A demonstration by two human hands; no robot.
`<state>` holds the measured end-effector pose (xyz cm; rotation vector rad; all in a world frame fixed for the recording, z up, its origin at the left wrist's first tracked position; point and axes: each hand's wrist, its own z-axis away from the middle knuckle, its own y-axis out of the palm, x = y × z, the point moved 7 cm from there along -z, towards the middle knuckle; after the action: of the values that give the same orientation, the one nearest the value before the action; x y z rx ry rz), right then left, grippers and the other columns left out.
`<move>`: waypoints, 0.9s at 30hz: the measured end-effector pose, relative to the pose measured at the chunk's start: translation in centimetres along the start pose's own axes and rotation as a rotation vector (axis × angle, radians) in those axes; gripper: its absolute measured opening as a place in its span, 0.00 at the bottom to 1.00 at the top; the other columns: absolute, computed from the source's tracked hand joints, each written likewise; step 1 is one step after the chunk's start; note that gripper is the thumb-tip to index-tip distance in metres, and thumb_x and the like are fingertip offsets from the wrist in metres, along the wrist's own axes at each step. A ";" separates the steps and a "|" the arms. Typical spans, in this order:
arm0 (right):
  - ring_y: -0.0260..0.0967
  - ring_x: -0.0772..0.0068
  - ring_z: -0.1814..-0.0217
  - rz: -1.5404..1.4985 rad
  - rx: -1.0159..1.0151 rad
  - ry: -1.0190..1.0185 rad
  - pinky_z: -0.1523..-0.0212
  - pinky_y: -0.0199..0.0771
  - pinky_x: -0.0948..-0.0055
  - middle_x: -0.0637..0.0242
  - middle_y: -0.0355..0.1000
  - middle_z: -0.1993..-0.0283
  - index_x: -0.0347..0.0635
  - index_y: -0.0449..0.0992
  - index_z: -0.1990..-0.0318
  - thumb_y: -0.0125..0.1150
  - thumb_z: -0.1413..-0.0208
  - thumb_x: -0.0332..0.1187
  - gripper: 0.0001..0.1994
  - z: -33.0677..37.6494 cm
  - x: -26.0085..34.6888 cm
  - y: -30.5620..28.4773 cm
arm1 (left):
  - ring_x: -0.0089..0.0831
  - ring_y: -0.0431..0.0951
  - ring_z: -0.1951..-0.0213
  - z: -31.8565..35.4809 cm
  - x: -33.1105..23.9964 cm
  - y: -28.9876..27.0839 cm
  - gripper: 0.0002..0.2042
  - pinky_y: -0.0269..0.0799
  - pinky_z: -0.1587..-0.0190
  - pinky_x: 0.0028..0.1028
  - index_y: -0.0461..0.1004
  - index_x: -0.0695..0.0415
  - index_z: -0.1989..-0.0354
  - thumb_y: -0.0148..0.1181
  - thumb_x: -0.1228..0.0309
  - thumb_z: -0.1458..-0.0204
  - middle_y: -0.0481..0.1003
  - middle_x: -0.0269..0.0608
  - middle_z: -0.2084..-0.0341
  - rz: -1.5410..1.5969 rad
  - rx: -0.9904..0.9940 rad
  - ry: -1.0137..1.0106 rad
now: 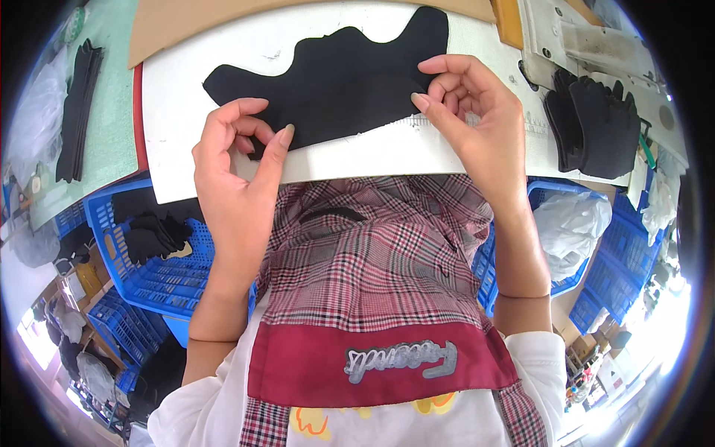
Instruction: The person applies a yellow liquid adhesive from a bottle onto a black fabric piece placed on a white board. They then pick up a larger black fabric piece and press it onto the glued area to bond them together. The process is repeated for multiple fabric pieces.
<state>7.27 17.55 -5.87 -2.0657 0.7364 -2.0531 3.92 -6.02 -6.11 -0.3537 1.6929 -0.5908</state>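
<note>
**Pinching black fabric at the table's near edge**

Starting closest in, a red plaid apron (372,261) with a dark red band covers the person's lap, and both forearms rise past it toward the white table (179,97). Left hand (234,160) first: thumb and fingers are closed in a pinch on the lower left rim of the black fabric piece (335,82), right at the table's near edge. Over to the right hand (473,112): fingers curled tight, pinching the lower right rim of the same piece, just above a ruler strip (532,127) printed along the near edge. The fabric itself lies flat on the white top between the two hands, wavy in outline, stretching from the left of centre up toward the far edge.

Below the table's near left corner sits a blue plastic crate (160,276) with more black cut pieces in it; another blue crate (573,276) on the right holds a clear plastic bag (570,223). Toward the right end of the table, a stack of black glove-shaped pieces (596,123) lies well apart from the hands. Far left, a second black stack (78,108) rests on a green surface. Beyond the far edge, brown cardboard (179,26) shows.
</note>
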 end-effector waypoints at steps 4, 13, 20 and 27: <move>0.57 0.89 0.77 -0.009 0.000 -0.007 0.75 0.60 0.87 0.77 0.67 0.76 0.38 0.76 0.60 0.64 0.54 0.21 0.12 0.0 -0.1 0.1 | 0.18 0.64 0.68 0.1 -0.1 0.0 0.14 0.60 0.61 0.19 0.72 0.60 0.57 0.65 0.78 0.53 0.70 0.30 0.74 -0.030 -0.007 -0.025; 0.58 0.88 0.77 -0.015 0.000 -0.002 0.75 0.61 0.86 0.77 0.67 0.76 0.38 0.76 0.60 0.64 0.54 0.21 0.12 0.0 -0.2 0.0 | 0.18 0.64 0.69 -0.1 -0.2 0.1 0.13 0.60 0.62 0.19 0.72 0.60 0.57 0.64 0.79 0.53 0.70 0.30 0.75 -0.054 -0.021 -0.004; 0.61 0.81 0.74 0.082 0.012 -0.015 0.73 0.64 0.81 0.71 0.66 0.73 0.39 0.75 0.61 0.64 0.56 0.21 0.12 0.1 0.4 0.1 | 0.18 0.63 0.69 0.1 -0.2 0.2 0.14 0.59 0.60 0.20 0.72 0.60 0.57 0.65 0.78 0.53 0.69 0.30 0.73 -0.065 -0.014 -0.027; 0.69 0.69 0.67 0.214 0.021 -0.173 0.67 0.69 0.73 0.64 0.67 0.67 0.39 0.75 0.65 0.62 0.57 0.21 0.09 0.3 1.5 0.5 | 0.39 0.67 0.50 0.3 -3.8 0.6 0.21 0.60 0.46 0.33 0.69 0.59 0.48 0.60 0.78 0.54 0.68 0.45 0.52 -0.398 -0.102 0.308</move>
<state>7.37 16.44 -4.75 -2.0227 0.8597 -1.7385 5.08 -3.61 -3.39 -0.7127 1.9672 -0.8872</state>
